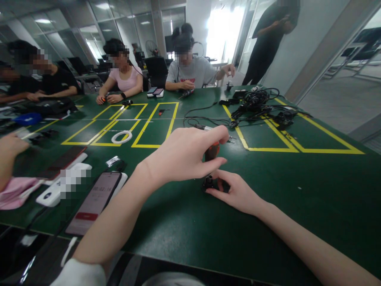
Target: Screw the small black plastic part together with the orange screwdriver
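Observation:
My left hand is closed round the upright orange-and-black handle of a screwdriver, over the middle of the green table. The fingers cover part of the handle, and its tip cannot be made out. Right below it, a small black part with a round base stands on the tabletop. My right hand pinches this part from the right between thumb and fingers. The lower end of the screwdriver meets or nearly meets the part's top; the exact contact is hidden.
A phone, a white power strip and a co-worker's hand are at left. Beyond lie a white ring, yellow tape outlines and tangled black cables. Several people sit across the table.

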The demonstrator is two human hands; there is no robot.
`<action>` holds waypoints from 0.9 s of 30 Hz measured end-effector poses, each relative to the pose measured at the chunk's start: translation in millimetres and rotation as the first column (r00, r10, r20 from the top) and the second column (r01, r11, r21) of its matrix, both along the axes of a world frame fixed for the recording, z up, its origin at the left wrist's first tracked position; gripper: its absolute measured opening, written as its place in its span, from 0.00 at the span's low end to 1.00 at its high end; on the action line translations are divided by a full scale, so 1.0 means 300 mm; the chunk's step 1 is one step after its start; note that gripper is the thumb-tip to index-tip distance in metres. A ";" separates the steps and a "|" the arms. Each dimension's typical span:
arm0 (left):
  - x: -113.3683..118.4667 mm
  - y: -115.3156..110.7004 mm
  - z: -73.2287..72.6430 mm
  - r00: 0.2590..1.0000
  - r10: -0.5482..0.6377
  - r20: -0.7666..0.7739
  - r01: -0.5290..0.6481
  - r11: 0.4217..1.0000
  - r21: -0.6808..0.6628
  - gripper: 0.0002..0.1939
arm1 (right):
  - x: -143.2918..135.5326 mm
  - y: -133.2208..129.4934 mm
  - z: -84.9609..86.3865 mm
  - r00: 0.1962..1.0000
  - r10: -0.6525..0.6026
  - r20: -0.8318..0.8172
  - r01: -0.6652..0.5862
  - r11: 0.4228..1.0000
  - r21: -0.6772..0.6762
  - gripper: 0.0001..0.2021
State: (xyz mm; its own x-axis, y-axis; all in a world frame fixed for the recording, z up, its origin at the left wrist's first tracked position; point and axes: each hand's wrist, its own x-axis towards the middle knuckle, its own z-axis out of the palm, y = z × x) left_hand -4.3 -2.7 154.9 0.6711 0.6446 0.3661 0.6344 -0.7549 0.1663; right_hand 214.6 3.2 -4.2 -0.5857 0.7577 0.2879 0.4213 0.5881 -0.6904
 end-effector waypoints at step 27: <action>0.005 -0.002 -0.002 1.000 -0.018 0.023 0.017 1.000 0.026 0.11 | -0.003 -0.002 0.001 1.000 -0.007 0.003 0.007 1.000 -0.008 0.10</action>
